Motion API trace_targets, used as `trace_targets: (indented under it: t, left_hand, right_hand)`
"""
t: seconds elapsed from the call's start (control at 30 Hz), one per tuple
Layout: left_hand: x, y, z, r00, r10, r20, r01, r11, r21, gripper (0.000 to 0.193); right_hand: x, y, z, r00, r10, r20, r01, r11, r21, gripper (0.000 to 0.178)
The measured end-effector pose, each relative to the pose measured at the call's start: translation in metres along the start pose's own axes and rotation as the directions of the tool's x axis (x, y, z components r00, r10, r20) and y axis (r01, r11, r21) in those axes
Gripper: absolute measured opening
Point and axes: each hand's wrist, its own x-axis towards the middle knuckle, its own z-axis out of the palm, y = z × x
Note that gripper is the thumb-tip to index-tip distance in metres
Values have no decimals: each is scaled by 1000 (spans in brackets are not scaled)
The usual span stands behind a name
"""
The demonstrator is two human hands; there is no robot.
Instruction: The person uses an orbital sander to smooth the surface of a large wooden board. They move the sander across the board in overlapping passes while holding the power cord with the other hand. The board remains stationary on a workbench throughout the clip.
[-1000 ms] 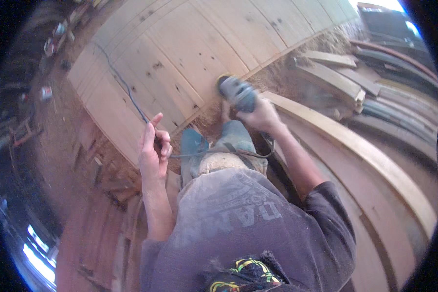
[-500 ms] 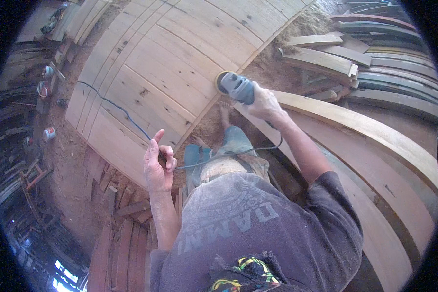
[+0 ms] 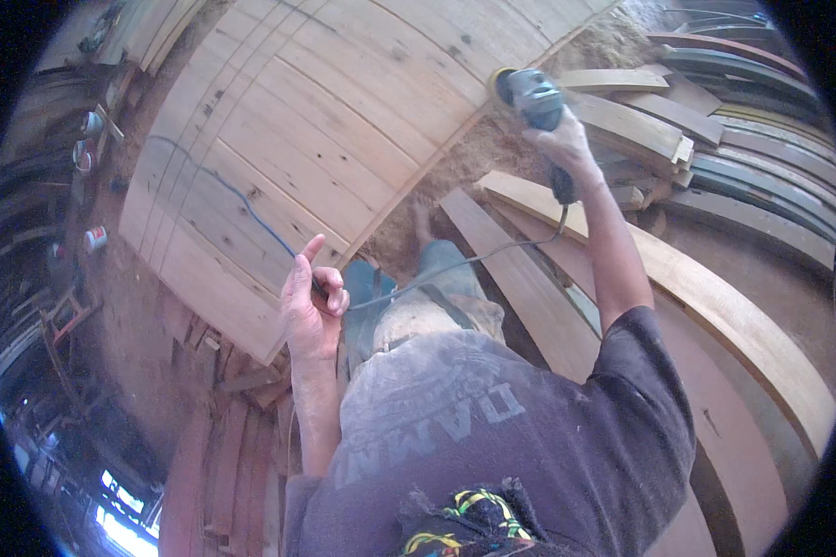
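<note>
My right hand (image 3: 564, 144) is wrapped around the body of an angle grinder (image 3: 536, 98), its round yellowish disc (image 3: 503, 85) at the right edge of a large wooden panel (image 3: 325, 139). Whether the disc touches the wood cannot be made out. A dark power cord (image 3: 492, 251) hangs from the grinder's rear end and runs to my left hand (image 3: 314, 302). That hand is raised near the panel's near edge, its index finger pointing up and the other fingers curled around the cord. Beyond it the cord lies across the panel.
Long curved planks (image 3: 715, 306) lie to the right, with stacked boards (image 3: 632, 125) farther back. Sawdust (image 3: 604, 51) is heaped along the panel's right side. Reddish boards (image 3: 241, 464) lie at the lower left, and several small buckets (image 3: 95, 239) stand on the left.
My right hand has carried the grinder away and to the right along the panel's edge, arm stretched farther out. The cord has followed; my left hand has barely moved.
</note>
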Motion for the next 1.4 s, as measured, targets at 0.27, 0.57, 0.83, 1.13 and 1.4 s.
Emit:
trace_targets:
  t: [0.27,0.57,0.83,1.13,1.4]
  left_hand:
    - [3,7,-14,997,77,13,-77,995,55,49]
    - [7,19,-42,989,121,81,-123,992,23,48]
    - [5,22,-83,989,131,71,-132,991,8,48]
    - [12,21,-63,991,78,111,-76,997,-24,47]
    - [30,18,-25,985,72,155,-71,997,-11,46]
  right_hand:
    - [-26,13,-2,999,47,6,-48,991,126,63]
    - [-164,-98,149,813,-160,560,336,914,-227,59]
    - [-179,-128,165,853,-115,509,302,904,-302,61]
    - [-134,-106,111,934,-40,354,181,910,-374,59]
    - [-106,-70,94,946,-90,311,194,927,-322,58]
